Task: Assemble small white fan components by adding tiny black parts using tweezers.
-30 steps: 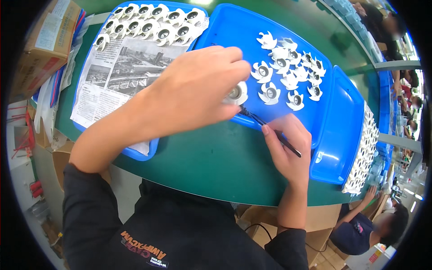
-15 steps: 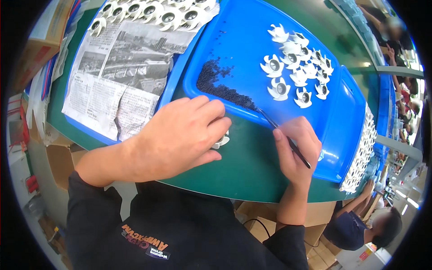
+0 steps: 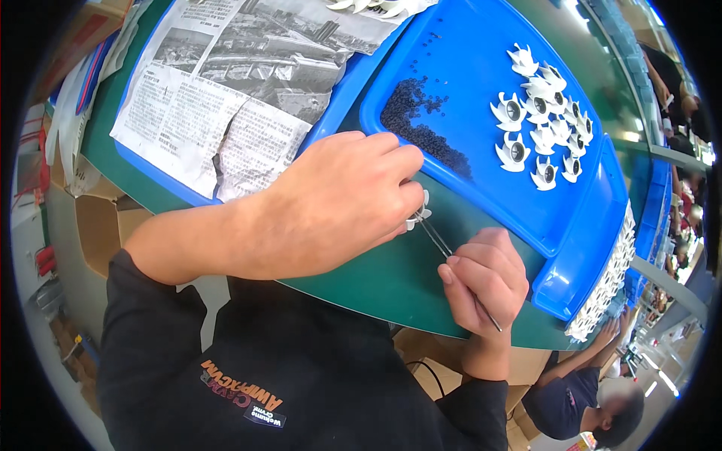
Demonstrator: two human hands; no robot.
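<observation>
My left hand [image 3: 350,199] is closed around a small white fan wheel [image 3: 418,213], mostly hidden behind the fingers. With my right hand [image 3: 487,284] I grip a pair of metal tweezers [image 3: 438,242]; their tips reach the fan wheel beside my left fingers. Whether the tips hold a small part cannot be made out. Just beyond my hands lies a blue tray [image 3: 466,68]. Inside it, a heap of tiny black rings [image 3: 421,124] fills the near left corner, and several white fan wheels [image 3: 544,139] with dark-lined hubs are grouped at its right.
Newspaper [image 3: 256,98] covers another blue tray at the left, with white fan wheels [image 3: 376,7] at its far end. To the right stands a further blue tray [image 3: 583,248] beside rows of white fan wheels [image 3: 602,274]. A co-worker [image 3: 579,398] sits at the right.
My right hand has drawn the tweezers from the black rings back to the fan wheel in my left hand. The view has shifted, so the trays appear further right.
</observation>
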